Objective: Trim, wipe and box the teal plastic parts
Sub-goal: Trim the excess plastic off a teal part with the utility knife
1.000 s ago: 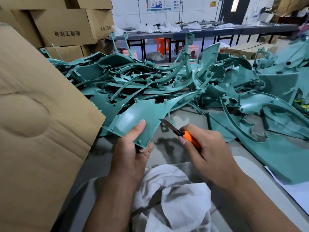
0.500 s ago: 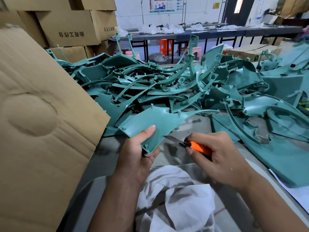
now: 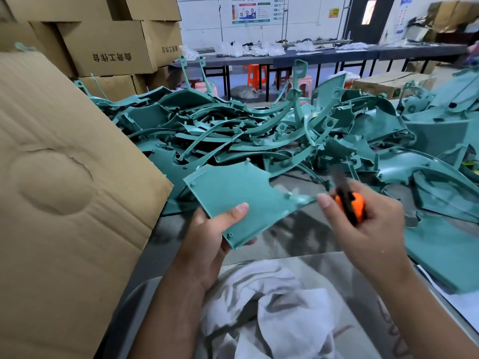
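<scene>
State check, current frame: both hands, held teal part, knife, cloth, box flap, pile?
Left hand: grips flat teal plastic panel, lifted off the table.
Right hand: grips orange-handled utility knife, blade blurred, apart from the panel.
White crumpled cloth: lying untouched.
Brown cardboard box flap: open.
Teal parts pile: heaped, unboxed.

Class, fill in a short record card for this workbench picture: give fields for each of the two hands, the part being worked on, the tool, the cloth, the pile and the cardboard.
left hand: grips the teal part at its near corner, thumb on top
teal part: flat panel held above the table, tilted
right hand: holds the knife, beside the part's right tip
knife: orange handle, dark blade blurred, pointing up and away
white cloth: crumpled, nearest the camera, below both hands
pile of teal parts: heaped behind the hands
cardboard flap: on the left, dented
</scene>
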A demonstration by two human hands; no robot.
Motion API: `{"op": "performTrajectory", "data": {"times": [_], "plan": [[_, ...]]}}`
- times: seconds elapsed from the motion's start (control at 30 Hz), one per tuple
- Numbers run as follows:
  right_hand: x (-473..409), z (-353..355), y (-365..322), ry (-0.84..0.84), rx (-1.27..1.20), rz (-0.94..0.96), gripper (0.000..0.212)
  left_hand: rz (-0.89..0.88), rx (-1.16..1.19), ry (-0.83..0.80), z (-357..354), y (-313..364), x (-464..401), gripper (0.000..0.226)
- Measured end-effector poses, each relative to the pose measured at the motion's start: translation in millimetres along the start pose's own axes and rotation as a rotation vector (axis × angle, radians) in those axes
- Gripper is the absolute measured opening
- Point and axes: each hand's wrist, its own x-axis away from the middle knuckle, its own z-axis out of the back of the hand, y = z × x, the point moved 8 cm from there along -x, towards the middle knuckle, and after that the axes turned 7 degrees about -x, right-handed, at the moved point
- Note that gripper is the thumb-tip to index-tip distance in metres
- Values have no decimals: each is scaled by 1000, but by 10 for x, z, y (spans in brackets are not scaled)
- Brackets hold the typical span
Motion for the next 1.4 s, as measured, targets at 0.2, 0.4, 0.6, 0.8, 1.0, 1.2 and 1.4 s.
{"op": "performTrajectory", "data": {"times": [0.2,0.4,0.6,0.8,1.0,1.2,1.4], "plan": [[-57,440,349,254,241,-197,32,-71,-70,-268,-115,135,68,36],[23,294,689,202,-492,-593,34,19,-83,-334,-70,100,99,34],[17,152,722,17,-546,-616,13,-44,242,-219,98,154,-19,48],[43,-10,642,-191,-487,-542,20,-221,296,-172,-26,256,-70,19],[52,-82,595,-135,-441,-535,25,-283,426,158,121,210,-94,29],[73,-80,687,-52,-435,-608,36,-362,356,342,279,375,-76,32],[129,-95,867,42,-548,-768,36,-960,-316,547,56,1282,322,25]]}}
